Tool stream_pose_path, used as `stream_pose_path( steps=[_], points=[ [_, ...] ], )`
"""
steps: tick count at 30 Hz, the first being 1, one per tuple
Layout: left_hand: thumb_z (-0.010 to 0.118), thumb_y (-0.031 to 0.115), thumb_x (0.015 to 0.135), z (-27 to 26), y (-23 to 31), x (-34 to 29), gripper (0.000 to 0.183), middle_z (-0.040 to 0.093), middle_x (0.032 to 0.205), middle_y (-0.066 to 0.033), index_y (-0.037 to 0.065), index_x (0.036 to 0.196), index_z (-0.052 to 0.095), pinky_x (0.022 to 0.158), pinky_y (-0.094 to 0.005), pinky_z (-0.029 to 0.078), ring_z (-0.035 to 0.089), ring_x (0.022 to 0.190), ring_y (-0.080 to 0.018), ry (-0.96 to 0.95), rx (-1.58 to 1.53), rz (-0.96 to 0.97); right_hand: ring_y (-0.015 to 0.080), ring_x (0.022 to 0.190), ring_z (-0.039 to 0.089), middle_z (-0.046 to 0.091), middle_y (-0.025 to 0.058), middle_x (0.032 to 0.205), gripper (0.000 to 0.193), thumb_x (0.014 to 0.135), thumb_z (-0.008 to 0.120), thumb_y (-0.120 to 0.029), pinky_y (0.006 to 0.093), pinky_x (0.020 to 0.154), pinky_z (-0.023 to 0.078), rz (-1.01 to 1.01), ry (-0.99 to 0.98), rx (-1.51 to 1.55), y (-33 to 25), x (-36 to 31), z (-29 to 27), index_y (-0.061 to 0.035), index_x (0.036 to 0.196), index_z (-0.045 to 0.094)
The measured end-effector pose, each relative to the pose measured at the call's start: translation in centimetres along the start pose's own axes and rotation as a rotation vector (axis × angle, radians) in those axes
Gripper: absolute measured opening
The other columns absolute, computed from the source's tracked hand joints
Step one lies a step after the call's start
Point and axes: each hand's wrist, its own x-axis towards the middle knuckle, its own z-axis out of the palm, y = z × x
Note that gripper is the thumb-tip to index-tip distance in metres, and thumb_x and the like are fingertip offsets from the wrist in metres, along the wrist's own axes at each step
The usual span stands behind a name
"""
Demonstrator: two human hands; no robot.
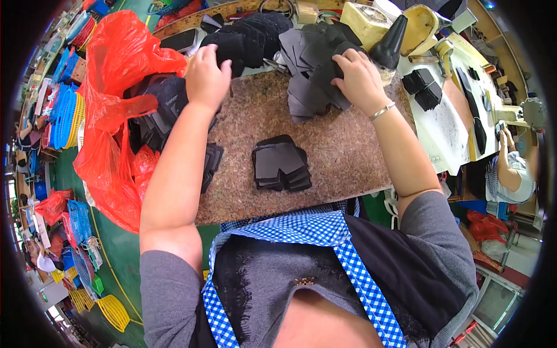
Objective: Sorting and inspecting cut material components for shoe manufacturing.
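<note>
Got red bag (110, 64) at far left, gaping, dark pieces (165, 107) bunched inside. Next, left hand (207, 78): thumb and fingers parted, tips at left edge of black pile (252, 37); can't tell if touching. Below, partly behind left forearm: side stack (213, 164) on slab (243, 110). Mid-slab, nearer the body: mid stack (281, 162), notched near edge, well apart from both hands. Beyond it, at slab's far edge, between the hands: grey pile (307, 64), loose and fanned out. Then right hand (361, 78), bracelet (383, 110) on wrist: fingers bent over right edge of grey pile, thumb apart from index, dark material right by the tips; can't tell whether pinching a piece. Just right: black cone (390, 43). Farther right, on white board (444, 130): black bundle (426, 90).
</note>
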Motion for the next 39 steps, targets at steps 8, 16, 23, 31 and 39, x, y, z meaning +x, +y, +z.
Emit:
stream_pose_path(
  steps=[8, 16, 23, 31, 39],
  points=[
    [0.080, 0.025, 0.074, 1.4, -1.4, 2.7, 0.030, 0.067, 0.095, -0.0150, 0.006, 0.090, 0.062, 0.080, -0.0443, 0.051, 0.064, 0.096, -0.0342, -0.240, 0.042, -0.399, 0.0274, 0.106, 0.055, 0.058, 0.0068, 0.109, 0.035, 0.071, 0.076, -0.015, 0.0397, 0.087, 0.047, -0.040, 0.162, -0.038, -0.5, -1.5, 1.5, -0.0069, 0.103, 0.065],
    [0.062, 0.011, 0.078, 1.9, -3.7, 1.0, 0.018, 0.061, 0.080, -0.0097, 0.004, 0.069, 0.047, 0.071, -0.0373, 0.048, 0.061, 0.078, -0.0218, -0.265, -0.580, -0.184, 0.0288, 0.094, 0.058, 0.060, 0.0070, 0.085, 0.025, 0.066, 0.079, -0.013, 0.0390, 0.080, 0.049, 0.094, -0.101, 0.317, 1.9, 0.7, 0.8, -0.0063, 0.081, 0.059],
    [0.060, -0.005, 0.084, -6.8, 1.2, -0.1, 0.019, 0.046, 0.087, 0.0040, 0.007, 0.094, 0.049, 0.069, -0.0210, 0.038, 0.045, 0.080, -0.0051, -0.085, -1.000, -0.178, 0.0327, 0.102, 0.058, 0.062, 0.0114, 0.110, 0.019, 0.066, 0.069, -0.005, 0.0371, 0.086, 0.048, -0.226, -0.098, 0.223, 0.4, -1.6, -0.7, -0.0046, 0.075, 0.052],
    [0.073, 0.006, 0.079, -6.7, 7.4, -10.5, 0.045, 0.060, 0.119, -0.0132, 0.004, 0.121, 0.056, 0.096, -0.0334, 0.046, 0.059, 0.110, -0.0226, -0.631, -0.628, 0.094, 0.0191, 0.067, 0.067, 0.066, 0.0116, 0.073, 0.022, 0.085, 0.074, -0.014, 0.0285, 0.060, 0.050, 0.130, -0.032, 0.825, -3.9, -4.4, -2.8, -0.0033, 0.093, 0.057],
    [0.073, 0.010, 0.087, -8.2, 8.9, -13.6, 0.038, 0.060, 0.076, 0.0008, 0.003, 0.117, 0.051, 0.060, -0.0210, 0.042, 0.054, 0.067, -0.0045, -0.628, -1.088, -0.575, 0.0108, 0.065, 0.060, 0.063, 0.0071, 0.071, 0.018, 0.087, 0.069, -0.004, 0.0253, 0.058, 0.047, -0.081, 0.034, 1.016, -11.5, -7.3, -0.6, -0.0035, 0.099, 0.056]
  ],
)
